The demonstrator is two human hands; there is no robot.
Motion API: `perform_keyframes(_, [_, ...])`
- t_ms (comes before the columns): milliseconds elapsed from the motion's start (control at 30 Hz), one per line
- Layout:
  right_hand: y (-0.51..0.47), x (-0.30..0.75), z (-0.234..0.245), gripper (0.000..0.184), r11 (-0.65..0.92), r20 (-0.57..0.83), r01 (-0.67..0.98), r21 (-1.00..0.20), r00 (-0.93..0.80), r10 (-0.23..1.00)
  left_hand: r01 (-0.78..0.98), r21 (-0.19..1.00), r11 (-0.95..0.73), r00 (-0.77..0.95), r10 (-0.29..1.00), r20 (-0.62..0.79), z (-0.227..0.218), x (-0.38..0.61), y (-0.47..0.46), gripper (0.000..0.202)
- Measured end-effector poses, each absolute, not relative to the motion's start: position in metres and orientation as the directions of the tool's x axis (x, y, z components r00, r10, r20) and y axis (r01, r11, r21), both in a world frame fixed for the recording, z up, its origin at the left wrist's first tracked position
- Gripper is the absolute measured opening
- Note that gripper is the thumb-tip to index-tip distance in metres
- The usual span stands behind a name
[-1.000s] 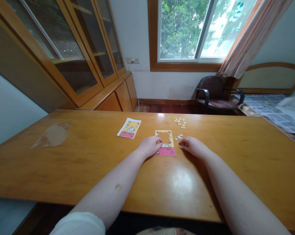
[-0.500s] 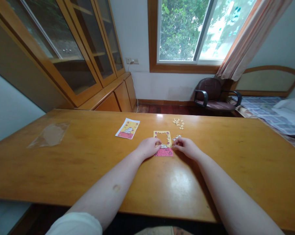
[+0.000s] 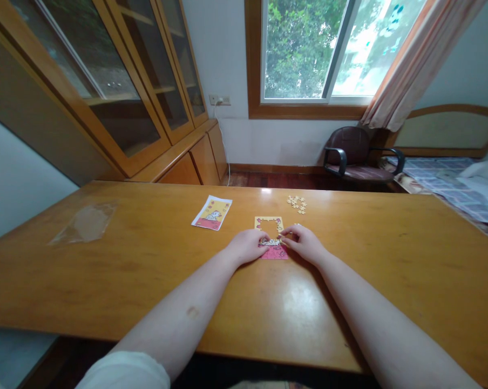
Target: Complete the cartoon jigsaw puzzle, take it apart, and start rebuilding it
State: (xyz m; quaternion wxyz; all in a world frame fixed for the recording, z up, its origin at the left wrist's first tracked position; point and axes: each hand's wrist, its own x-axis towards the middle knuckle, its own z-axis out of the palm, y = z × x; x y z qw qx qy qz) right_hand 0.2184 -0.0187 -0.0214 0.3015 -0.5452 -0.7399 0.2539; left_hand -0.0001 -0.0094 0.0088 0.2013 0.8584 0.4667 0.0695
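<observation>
A partly assembled jigsaw puzzle (image 3: pixel 273 252) lies on the table, with a yellow border at the top, a pink lower part and a gap in the middle. My left hand (image 3: pixel 250 244) rests on its left side, fingers curled and thumb held against it. My right hand (image 3: pixel 303 241) is at the puzzle's right edge, thumb and forefinger drawn together on what looks like a small puzzle piece, mostly hidden by the fingertips. Just behind the right hand, other loose pieces are largely covered from view.
A pile of plain-backed puzzle pieces (image 3: pixel 297 204) lies farther back. To the left are a printed picture (image 3: pixel 212 213) of the puzzle and a clear plastic bag (image 3: pixel 84 222). Beyond the wooden table (image 3: pixel 155 270) stand an armchair (image 3: pixel 351 154) and a glass-fronted cabinet (image 3: pixel 147 146).
My right hand has moved left from beside the loose pieces to the puzzle's right edge. My left hand has shifted slightly right on the puzzle.
</observation>
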Motion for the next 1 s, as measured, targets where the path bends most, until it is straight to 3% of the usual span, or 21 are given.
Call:
perform_keyframes(333, [-0.022, 0.227, -0.01, 0.027, 0.454, 0.159, 0.596, -0.662, -0.481, 0.862, 0.775, 0.409, -0.482, 0.556, 0.828, -0.078, 0.01, 0.0, -0.01, 0.029])
perform_keyframes(700, [-0.023, 0.226, -0.007, 0.028, 0.454, 0.159, 0.63, -0.631, -0.467, 0.87, 0.761, 0.402, -0.51, 0.57, 0.821, -0.036, 0.008, 0.0, -0.01, 0.028])
perform_keyframes(1000, [-0.021, 0.228, -0.011, 0.028, 0.432, 0.135, 0.687, -0.584, -0.443, 0.886, 0.663, 0.412, -0.625, 0.696, 0.717, -0.033, 0.008, 0.001, -0.014, 0.031])
